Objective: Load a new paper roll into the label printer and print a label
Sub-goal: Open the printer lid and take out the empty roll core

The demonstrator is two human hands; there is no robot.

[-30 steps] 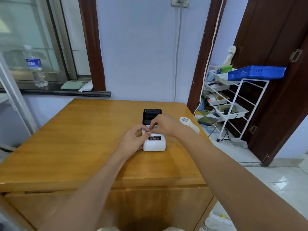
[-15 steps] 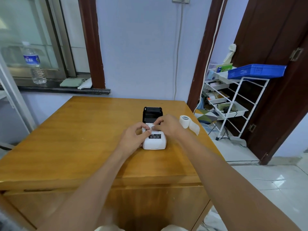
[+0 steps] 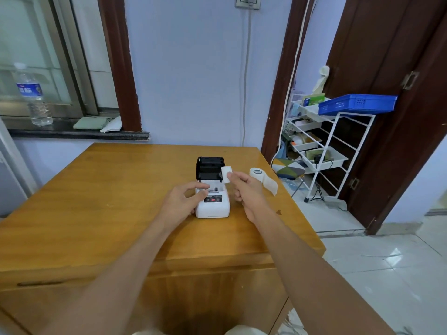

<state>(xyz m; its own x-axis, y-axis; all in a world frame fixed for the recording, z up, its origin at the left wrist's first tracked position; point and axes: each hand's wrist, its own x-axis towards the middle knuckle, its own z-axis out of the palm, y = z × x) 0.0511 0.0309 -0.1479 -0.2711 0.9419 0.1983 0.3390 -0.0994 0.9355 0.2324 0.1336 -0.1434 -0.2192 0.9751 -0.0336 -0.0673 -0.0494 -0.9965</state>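
White paper scrap [image 3: 227, 173] pinched in right hand [image 3: 246, 189] beside open printer [image 3: 211, 189]

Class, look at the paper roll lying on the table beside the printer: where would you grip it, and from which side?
Grip the paper roll from above, across its curved wall, thumb and fingers on opposite sides. It seems to stand on a flat end, core hole up, and its loose tail trails toward the table edge, so avoid pinching that.

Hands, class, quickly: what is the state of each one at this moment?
Left hand: open, fingers curled against the side of the label printer, steadying it.
Right hand: closed, pinching a small white paper piece.
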